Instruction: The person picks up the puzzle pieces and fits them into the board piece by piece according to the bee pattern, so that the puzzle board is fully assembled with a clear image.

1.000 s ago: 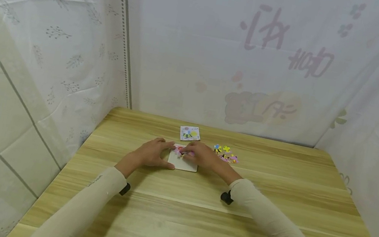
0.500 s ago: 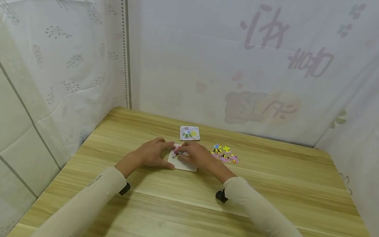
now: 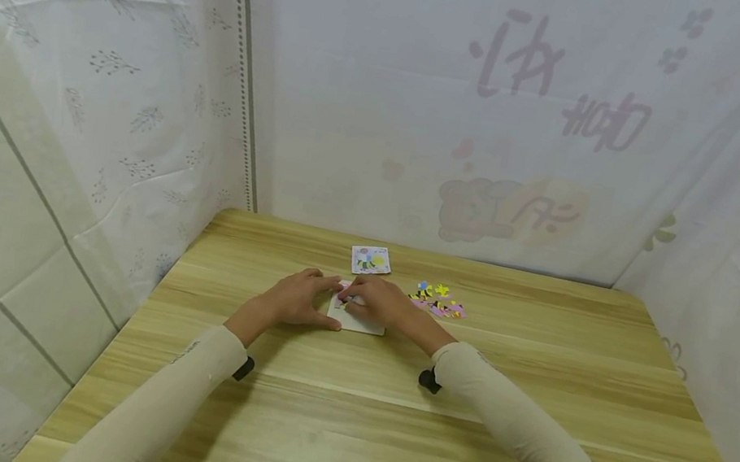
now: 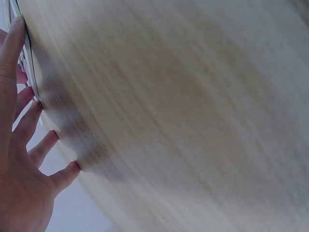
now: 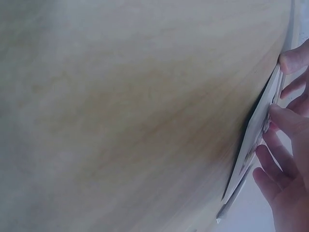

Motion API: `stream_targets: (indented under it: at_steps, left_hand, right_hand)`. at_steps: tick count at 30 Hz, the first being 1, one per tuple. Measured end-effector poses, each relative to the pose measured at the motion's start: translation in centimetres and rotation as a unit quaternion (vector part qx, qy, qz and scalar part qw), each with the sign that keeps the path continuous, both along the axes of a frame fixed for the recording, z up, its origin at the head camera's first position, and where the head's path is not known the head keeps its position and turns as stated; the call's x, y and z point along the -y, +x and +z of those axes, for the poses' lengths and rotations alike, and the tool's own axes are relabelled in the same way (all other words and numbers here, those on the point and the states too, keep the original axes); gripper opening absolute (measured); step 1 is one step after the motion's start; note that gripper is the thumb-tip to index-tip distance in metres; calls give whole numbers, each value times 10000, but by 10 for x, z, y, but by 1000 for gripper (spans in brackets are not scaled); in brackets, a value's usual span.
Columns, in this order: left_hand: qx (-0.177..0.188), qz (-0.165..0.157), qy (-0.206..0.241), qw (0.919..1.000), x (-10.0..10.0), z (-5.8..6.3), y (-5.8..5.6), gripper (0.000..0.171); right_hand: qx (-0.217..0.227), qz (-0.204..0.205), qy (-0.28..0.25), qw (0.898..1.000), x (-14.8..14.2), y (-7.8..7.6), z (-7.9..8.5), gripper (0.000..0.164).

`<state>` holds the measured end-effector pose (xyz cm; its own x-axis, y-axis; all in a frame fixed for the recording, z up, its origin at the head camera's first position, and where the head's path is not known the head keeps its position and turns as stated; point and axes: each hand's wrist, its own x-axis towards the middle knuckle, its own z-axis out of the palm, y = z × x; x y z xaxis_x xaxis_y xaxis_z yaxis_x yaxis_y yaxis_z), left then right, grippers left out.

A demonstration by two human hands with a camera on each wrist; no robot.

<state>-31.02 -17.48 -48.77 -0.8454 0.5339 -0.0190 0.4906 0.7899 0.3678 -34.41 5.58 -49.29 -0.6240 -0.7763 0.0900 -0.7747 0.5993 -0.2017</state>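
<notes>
A small white puzzle board (image 3: 363, 324) lies on the wooden table, with pink puzzle pieces (image 3: 340, 299) in its far left part. My left hand (image 3: 295, 298) steadies the board's left side, thumb at the near corner and index finger near the far one. Its other fingers spread straight, tips down on the table in the left wrist view. Over the board, my right hand (image 3: 383, 302) pinches a small jigsaw piece (image 3: 345, 305) between thumb and fingers, pressed close to the placed ones. The right hand covers much of the board's far right part.
Several loose pink, yellow and black jigsaw pieces (image 3: 440, 307) lie right of the board. Behind it rests a picture card (image 3: 370, 261) showing a bee. Printed curtains (image 3: 392, 103) hang beyond the table's (image 3: 333, 439) back edge and on both sides.
My right hand has shifted slightly left across the board with the jigsaw piece, uncovering more of the loose pieces behind it. The left hand stays in place.
</notes>
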Motion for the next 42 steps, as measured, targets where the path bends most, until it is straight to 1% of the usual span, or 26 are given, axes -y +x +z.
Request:
stream_targets:
  at_steps: [4,10,19,30,42]
  left_hand:
    - [-29,-41,35,10000,-1,1,1,90]
    - [-60,-53,19,10000,-1,1,1,91]
    - [-98,-95,11,9999,0,1,-1,92]
    - [-12,-57,-26,10000,0,1,0,92]
    - [-11,-67,-47,10000,0,1,-2,92]
  right_hand:
    - [-53,30,28,10000,0,1,1,23]
    - [-4,84,-21,10000,0,1,2,24]
    - [10,22,70,10000,2,-1,3,25]
    - [83,78,133,9998,2,0,4,27]
    - [33,144,-40,9999,0,3,2,27]
